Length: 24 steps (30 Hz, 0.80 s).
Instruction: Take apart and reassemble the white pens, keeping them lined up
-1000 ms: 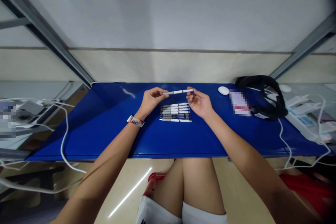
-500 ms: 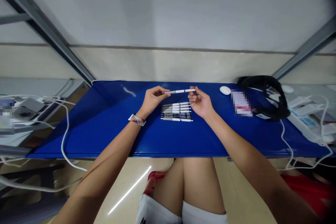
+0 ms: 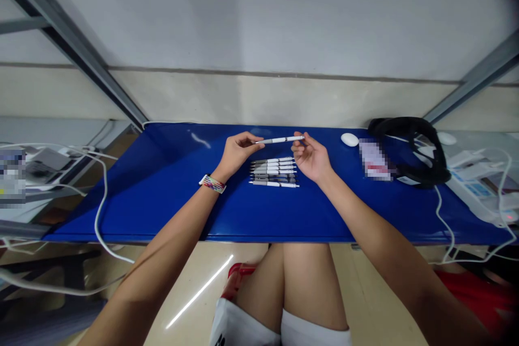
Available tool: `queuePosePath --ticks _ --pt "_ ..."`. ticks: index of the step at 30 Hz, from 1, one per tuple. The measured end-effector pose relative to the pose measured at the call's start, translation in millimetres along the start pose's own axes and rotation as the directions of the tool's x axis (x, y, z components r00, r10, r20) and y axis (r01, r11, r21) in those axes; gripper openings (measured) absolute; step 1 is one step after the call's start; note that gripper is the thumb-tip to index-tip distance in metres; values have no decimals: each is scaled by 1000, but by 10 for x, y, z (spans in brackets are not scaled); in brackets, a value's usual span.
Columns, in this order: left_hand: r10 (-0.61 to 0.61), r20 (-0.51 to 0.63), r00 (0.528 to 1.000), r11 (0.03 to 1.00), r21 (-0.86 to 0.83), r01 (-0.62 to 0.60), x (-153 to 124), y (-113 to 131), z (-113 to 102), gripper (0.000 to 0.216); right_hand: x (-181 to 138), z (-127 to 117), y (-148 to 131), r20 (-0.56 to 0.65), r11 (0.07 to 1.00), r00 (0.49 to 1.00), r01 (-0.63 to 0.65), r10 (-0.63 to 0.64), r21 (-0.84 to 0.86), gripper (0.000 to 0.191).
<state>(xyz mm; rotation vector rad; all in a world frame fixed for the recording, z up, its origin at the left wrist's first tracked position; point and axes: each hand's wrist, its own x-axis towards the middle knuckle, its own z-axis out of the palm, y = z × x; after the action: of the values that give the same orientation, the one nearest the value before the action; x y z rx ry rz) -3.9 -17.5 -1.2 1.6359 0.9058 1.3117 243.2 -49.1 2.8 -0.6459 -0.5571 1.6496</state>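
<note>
A white and grey pen [image 3: 279,140] is held level above the table, stretched between my two hands. My left hand [image 3: 240,152] pinches its tip end between thumb and fingers, with a colourful braided band on the wrist. At the other end, the fingertips and thumb of my right hand [image 3: 312,157] close on the pen's push-button end. Just below, several pens [image 3: 273,173] lie side by side in a stack of rows on the blue table [image 3: 174,189]; some are white, others look grey or dark.
To the right lie a white mouse-like oval object [image 3: 349,139], a blurred packet [image 3: 375,161] and a black strap-like headset [image 3: 421,173]. White cables [image 3: 104,211] hang over the left side. Metal posts [image 3: 93,73] rise at both ends, before a wall.
Both hands keep the same hold on the pen. The whole view has shifted very slightly; nothing else has visibly moved.
</note>
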Motion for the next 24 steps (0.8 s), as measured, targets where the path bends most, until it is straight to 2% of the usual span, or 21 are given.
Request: queuePosePath --ticks 2,4,6,8,10,12,14,16,18,20,24 --pt "1 6 1000 1000 1 -1 -7 14 8 25 17 -22 5 -9 999 1000 23 -23 -41 14" --pt "0 10 1000 1000 8 0 -12 22 16 25 29 -41 6 -18 993 998 52 -55 -108 21" --pt "-6 2 1000 1000 20 6 -12 20 14 25 32 -60 5 -5 967 994 103 -107 -233 33" --pt "-8 -5 1000 999 44 9 -6 7 -2 24 31 -82 8 29 885 978 198 -205 -422 37" --pt "-5 13 1000 994 105 4 2 -14 -31 23 28 -114 17 99 706 936 321 -337 -631 33" --pt "-14 45 999 980 197 5 8 -35 -62 23 26 -154 26 204 450 879 406 -431 -795 25" --pt "-22 73 997 954 299 -1 7 -50 -87 23 23 -197 29 303 211 838 431 -453 -877 21" --pt "-13 121 993 916 399 -37 4 -56 -101 21 22 -238 23 371 32 824 424 -427 -905 17" --pt "3 192 981 869 485 -98 1 -55 -110 17 24 -274 12 423 -88 822 423 -381 -902 14" --pt "5 261 965 829 539 -150 2 -53 -116 19 27 -301 4 467 -169 823 436 -324 -884 13" --pt "5 354 935 793 569 -220 12 -66 -131 23 24 -325 2 508 -235 821 457 -260 -858 19"
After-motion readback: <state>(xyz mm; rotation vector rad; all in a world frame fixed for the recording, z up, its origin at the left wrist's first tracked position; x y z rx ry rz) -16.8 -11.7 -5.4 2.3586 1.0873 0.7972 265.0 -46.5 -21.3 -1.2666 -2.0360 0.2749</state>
